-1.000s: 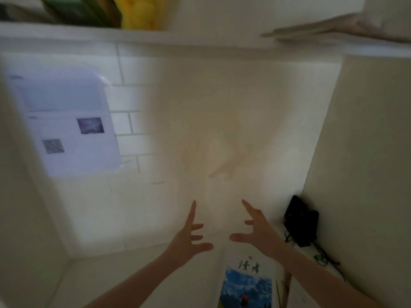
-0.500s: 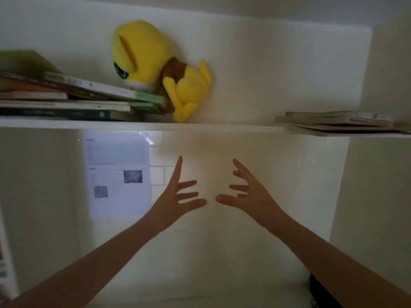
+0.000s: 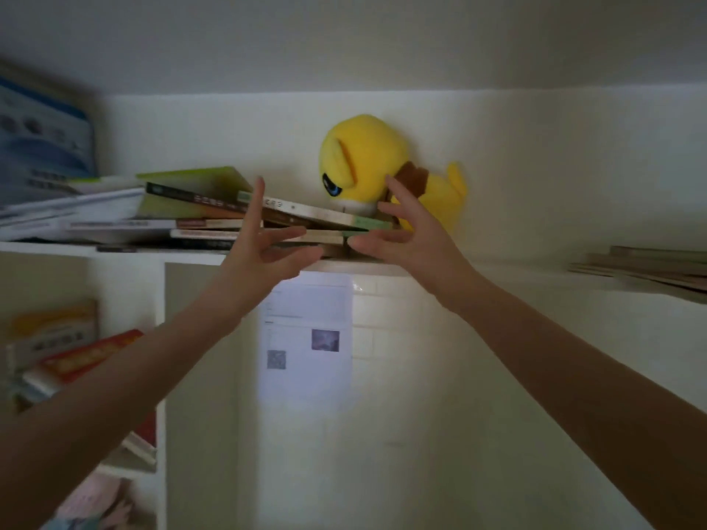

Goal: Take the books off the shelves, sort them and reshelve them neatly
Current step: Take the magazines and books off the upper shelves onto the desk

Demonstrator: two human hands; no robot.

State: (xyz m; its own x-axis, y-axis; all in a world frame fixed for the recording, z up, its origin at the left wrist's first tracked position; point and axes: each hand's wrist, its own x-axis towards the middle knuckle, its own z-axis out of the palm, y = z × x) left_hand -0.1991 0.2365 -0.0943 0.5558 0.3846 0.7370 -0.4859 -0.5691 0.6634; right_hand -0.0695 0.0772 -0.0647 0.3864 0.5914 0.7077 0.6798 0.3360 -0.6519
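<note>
An untidy pile of flat-lying books [image 3: 199, 219] sits on the top white shelf [image 3: 497, 271], some tilted and overhanging. My left hand [image 3: 264, 242] is raised in front of the pile's right end, fingers spread and holding nothing. My right hand [image 3: 405, 231] is up beside it, fingers spread, between the pile's end and a yellow plush toy [image 3: 367, 158]. Whether either hand touches the books is unclear. A second, thinner stack of books [image 3: 646, 267] lies at the shelf's far right.
The plush toy leans against the back wall, right of the pile. A printed sheet [image 3: 306, 338] hangs on the tiled wall below the shelf. More books [image 3: 72, 357] lean in a side compartment at lower left. A blue poster [image 3: 42, 143] is at upper left.
Both hands rose from low in the alcove up to the top shelf, and my view tilted upward. They now frame the right end of the book pile.
</note>
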